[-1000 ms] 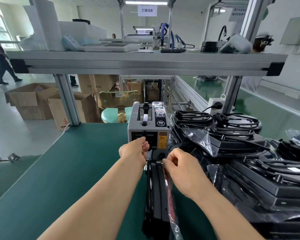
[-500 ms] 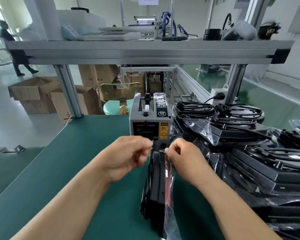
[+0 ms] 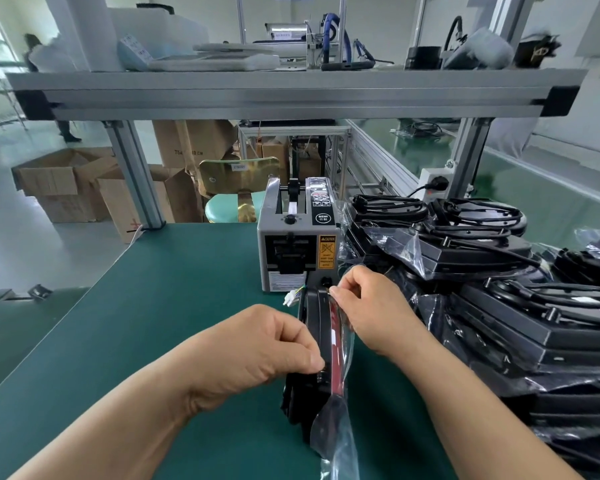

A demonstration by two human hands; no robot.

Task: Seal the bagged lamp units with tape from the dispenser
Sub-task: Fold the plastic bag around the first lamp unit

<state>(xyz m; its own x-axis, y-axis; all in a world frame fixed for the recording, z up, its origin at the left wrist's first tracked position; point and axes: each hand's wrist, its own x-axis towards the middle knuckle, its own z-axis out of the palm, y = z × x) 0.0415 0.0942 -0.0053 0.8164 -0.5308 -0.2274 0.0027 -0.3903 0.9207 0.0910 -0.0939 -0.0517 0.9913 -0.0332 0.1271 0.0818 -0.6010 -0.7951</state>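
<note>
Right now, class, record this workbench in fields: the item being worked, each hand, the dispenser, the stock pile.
Item: bagged lamp unit, standing on edge on the green mat
Left hand: pinches the unit's near top edge
Right hand: pinches the bag at the far end
Tape dispenser: just behind the unit
Stock: pile of bagged units, right of it

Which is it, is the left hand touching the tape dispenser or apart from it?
Apart. The head view shows bare green mat between the left hand and the tape dispenser; the hand pinches the bagged lamp unit instead.
</note>
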